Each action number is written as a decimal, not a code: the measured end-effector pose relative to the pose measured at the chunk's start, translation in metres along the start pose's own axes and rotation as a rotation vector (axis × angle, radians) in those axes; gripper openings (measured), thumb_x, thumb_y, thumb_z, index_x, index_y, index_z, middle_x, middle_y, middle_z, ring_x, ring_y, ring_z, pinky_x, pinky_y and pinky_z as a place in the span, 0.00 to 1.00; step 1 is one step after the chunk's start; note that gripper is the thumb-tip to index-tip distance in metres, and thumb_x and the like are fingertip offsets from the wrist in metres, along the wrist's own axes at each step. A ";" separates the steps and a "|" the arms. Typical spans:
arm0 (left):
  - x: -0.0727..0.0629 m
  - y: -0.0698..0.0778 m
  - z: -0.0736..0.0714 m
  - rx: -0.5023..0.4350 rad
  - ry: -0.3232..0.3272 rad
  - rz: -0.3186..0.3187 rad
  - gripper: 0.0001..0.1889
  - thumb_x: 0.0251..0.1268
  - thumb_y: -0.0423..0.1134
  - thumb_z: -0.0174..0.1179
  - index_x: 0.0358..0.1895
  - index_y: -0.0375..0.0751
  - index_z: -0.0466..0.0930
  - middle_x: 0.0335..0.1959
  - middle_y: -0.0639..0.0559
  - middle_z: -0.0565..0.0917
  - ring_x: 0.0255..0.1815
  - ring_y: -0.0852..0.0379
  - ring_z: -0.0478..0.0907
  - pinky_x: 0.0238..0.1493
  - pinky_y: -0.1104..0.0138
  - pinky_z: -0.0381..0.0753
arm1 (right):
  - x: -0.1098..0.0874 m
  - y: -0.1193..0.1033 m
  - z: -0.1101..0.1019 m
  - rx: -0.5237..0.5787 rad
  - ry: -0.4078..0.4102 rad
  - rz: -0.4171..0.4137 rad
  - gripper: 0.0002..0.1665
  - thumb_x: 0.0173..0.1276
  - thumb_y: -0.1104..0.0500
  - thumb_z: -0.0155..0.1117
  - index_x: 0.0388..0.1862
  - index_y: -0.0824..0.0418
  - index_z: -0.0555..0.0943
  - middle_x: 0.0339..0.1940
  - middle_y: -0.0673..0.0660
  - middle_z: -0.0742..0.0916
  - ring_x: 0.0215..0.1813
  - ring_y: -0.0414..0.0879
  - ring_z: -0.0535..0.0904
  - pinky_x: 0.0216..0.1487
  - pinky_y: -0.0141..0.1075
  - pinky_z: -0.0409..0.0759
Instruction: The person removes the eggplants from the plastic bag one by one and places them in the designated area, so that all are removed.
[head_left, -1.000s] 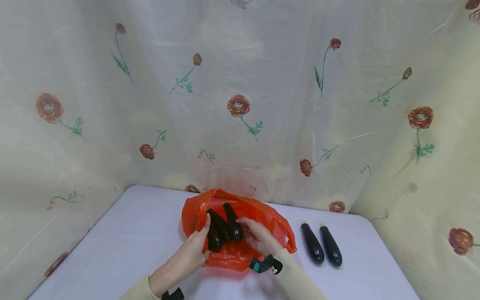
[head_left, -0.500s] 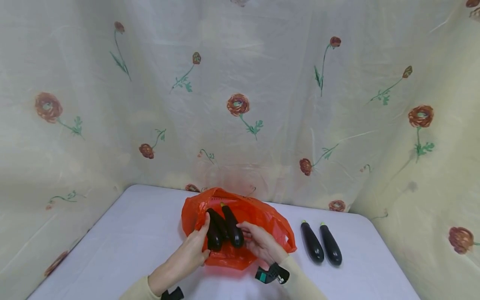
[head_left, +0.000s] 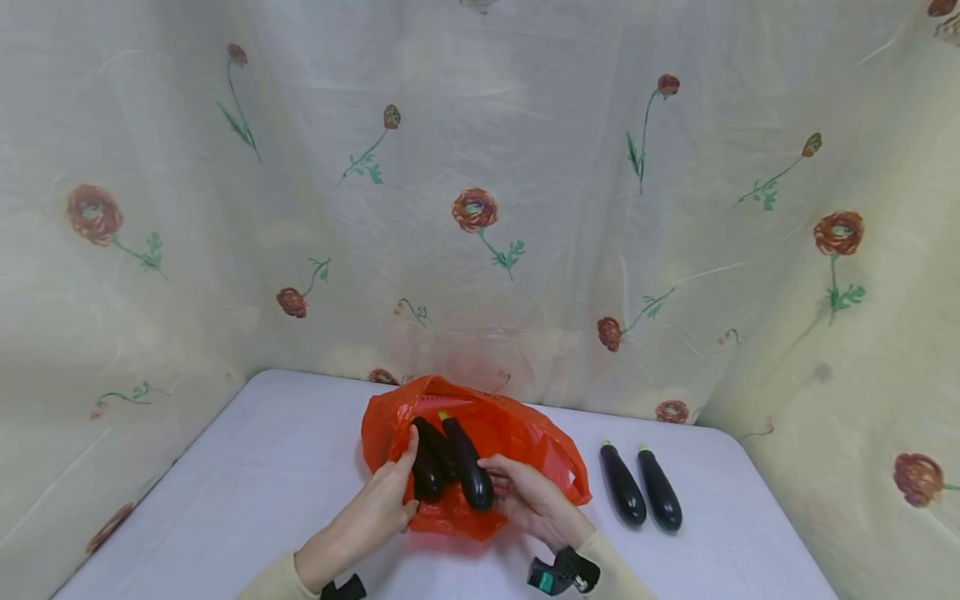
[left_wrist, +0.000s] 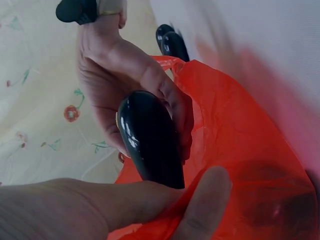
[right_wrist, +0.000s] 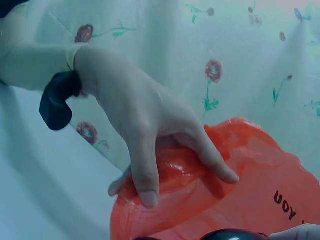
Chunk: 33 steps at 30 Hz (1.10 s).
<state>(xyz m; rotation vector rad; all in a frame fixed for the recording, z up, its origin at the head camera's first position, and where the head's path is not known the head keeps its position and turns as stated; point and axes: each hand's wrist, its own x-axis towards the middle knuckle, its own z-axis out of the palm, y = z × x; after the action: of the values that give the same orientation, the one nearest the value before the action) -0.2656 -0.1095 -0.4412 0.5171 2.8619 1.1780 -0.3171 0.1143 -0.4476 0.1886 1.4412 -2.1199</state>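
Observation:
In the head view my left hand [head_left: 378, 500] grips the near left edge of a red plastic bag [head_left: 536, 437], whose mouth gapes toward me. The left wrist view shows my left thumb [left_wrist: 207, 200] pinching the film. My right hand [head_left: 528, 496] holds a dark, glossy eggplant [head_left: 471, 467] by its side, fingers curled along it, at the bag's mouth. Its blunt end points toward me and its pale stem end lies inside the bag. Just left of it, two more eggplants [head_left: 426, 477] lie in the bag, partly behind my left hand.
Two eggplants [head_left: 624, 487] lie side by side on the white table [head_left: 247, 483], right of the bag. A flower-printed curtain [head_left: 540, 250] hangs behind the table and down both sides. Black straps [head_left: 562, 572] circle the wrists.
My right hand has drawn the eggplant toward me and slightly right, its blunt end now lower at the bag's mouth. The left hand keeps its grip on the bag edge.

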 end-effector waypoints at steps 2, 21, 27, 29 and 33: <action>0.000 0.000 0.000 0.008 0.002 0.002 0.55 0.55 0.21 0.63 0.77 0.37 0.29 0.40 0.35 0.76 0.31 0.53 0.71 0.26 0.72 0.79 | -0.003 0.000 0.000 0.009 -0.001 0.002 0.21 0.67 0.56 0.63 0.56 0.66 0.79 0.47 0.58 0.84 0.51 0.50 0.75 0.56 0.37 0.79; -0.001 0.000 -0.002 0.033 0.024 0.034 0.54 0.53 0.20 0.63 0.76 0.33 0.31 0.34 0.41 0.75 0.31 0.54 0.71 0.27 0.72 0.79 | -0.032 0.001 -0.006 -0.063 -0.068 0.028 0.24 0.68 0.54 0.61 0.58 0.67 0.77 0.50 0.59 0.83 0.52 0.50 0.76 0.57 0.38 0.77; -0.002 0.001 -0.003 0.030 0.019 0.032 0.54 0.53 0.19 0.63 0.76 0.33 0.31 0.31 0.44 0.73 0.29 0.55 0.70 0.26 0.72 0.78 | -0.039 0.002 -0.006 -0.080 -0.071 0.038 0.26 0.68 0.53 0.61 0.61 0.67 0.75 0.54 0.61 0.81 0.53 0.52 0.76 0.58 0.39 0.77; -0.002 0.000 -0.003 0.027 0.011 0.027 0.54 0.54 0.20 0.63 0.76 0.33 0.31 0.31 0.44 0.73 0.28 0.55 0.70 0.26 0.73 0.78 | -0.042 0.002 -0.007 -0.084 -0.070 0.044 0.27 0.68 0.53 0.61 0.61 0.67 0.74 0.54 0.61 0.80 0.53 0.52 0.76 0.58 0.39 0.77; -0.001 0.000 -0.003 0.027 0.009 0.031 0.54 0.54 0.20 0.63 0.76 0.32 0.31 0.31 0.44 0.73 0.29 0.55 0.70 0.26 0.74 0.78 | -0.047 0.003 -0.007 -0.083 -0.062 0.054 0.29 0.68 0.54 0.62 0.63 0.68 0.72 0.53 0.61 0.80 0.53 0.52 0.75 0.58 0.39 0.77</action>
<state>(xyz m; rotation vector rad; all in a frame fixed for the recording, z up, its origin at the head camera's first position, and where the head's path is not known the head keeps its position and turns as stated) -0.2650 -0.1119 -0.4392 0.5609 2.8916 1.1503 -0.2781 0.1376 -0.4334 0.1275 1.4681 -2.0013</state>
